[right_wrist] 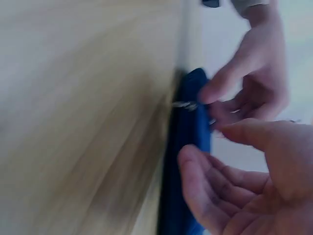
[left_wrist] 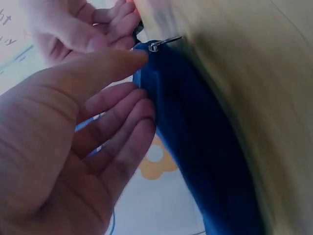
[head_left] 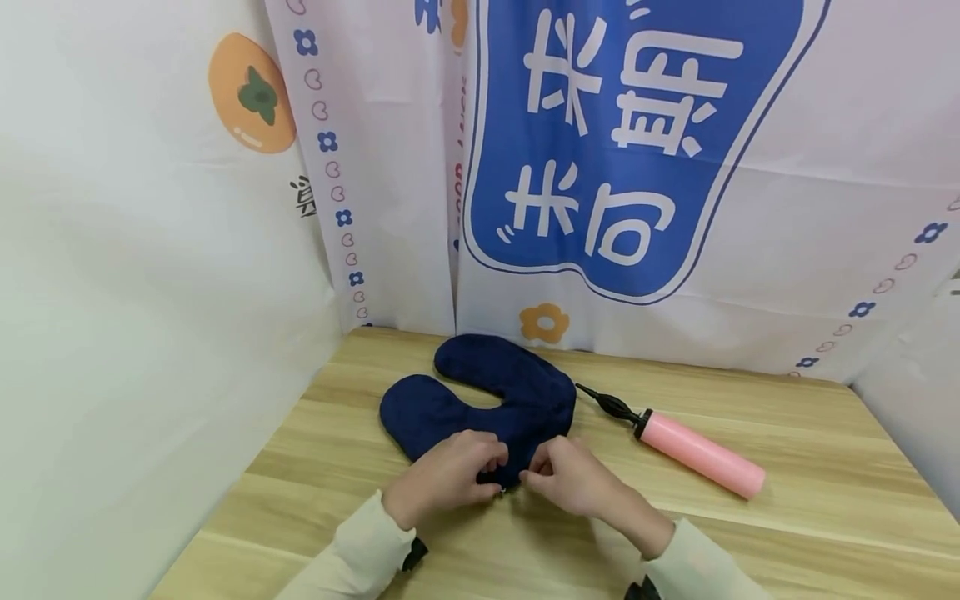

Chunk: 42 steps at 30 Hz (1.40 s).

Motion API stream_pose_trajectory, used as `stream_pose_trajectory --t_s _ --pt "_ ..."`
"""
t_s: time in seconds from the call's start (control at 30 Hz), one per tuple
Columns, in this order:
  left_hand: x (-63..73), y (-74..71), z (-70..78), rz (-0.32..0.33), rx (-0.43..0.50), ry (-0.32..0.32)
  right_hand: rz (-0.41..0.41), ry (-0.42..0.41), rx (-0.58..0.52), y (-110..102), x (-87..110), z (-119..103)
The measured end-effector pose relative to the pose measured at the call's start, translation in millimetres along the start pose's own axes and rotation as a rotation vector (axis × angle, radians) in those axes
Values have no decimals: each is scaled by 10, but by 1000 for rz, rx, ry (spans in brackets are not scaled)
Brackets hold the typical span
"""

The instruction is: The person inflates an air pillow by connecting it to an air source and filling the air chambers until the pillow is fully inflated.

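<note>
A dark blue U-shaped neck pillow [head_left: 517,408] lies flat on the wooden table, its closed end toward the person. A small metal zipper pull [left_wrist: 164,43] sticks out at its near edge. My left hand [head_left: 453,468] grips that edge, thumb [left_wrist: 129,63] by the zipper slider and fingers curled behind the fabric. On the other side of the zipper, my right hand [head_left: 573,475] is at the same edge, fingers bent and thumb apart from them. In the right wrist view the right fingertips [right_wrist: 188,156] rest against the blue fabric.
To the right lies a pink hand pump [head_left: 701,454], its black nozzle [head_left: 611,406] pointing at the pillow. Behind the wooden table [head_left: 360,533] hangs a printed white curtain [head_left: 405,208] with a large blue label. A white wall [head_left: 150,333] stands at the left.
</note>
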State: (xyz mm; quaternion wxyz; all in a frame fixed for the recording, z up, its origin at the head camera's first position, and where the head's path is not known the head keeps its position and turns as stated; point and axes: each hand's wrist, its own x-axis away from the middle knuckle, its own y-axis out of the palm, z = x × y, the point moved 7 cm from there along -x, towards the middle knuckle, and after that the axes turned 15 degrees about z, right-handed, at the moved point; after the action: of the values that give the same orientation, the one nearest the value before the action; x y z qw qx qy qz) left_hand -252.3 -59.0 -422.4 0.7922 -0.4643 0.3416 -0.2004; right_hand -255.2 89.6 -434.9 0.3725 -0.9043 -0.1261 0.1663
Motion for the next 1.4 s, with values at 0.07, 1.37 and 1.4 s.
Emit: stream_pose_trajectory --t_s 0.07,1.37,1.4 --pt "15 48 -5 -8 -25 -21 -15 -4 -17 44 -7 -48" --pt "-25 36 -412 59 446 -225 298 -152 -27 166 -20 -254" --pt "-26 31 -409 64 440 -222 303 -155 -27 165 -20 -254"
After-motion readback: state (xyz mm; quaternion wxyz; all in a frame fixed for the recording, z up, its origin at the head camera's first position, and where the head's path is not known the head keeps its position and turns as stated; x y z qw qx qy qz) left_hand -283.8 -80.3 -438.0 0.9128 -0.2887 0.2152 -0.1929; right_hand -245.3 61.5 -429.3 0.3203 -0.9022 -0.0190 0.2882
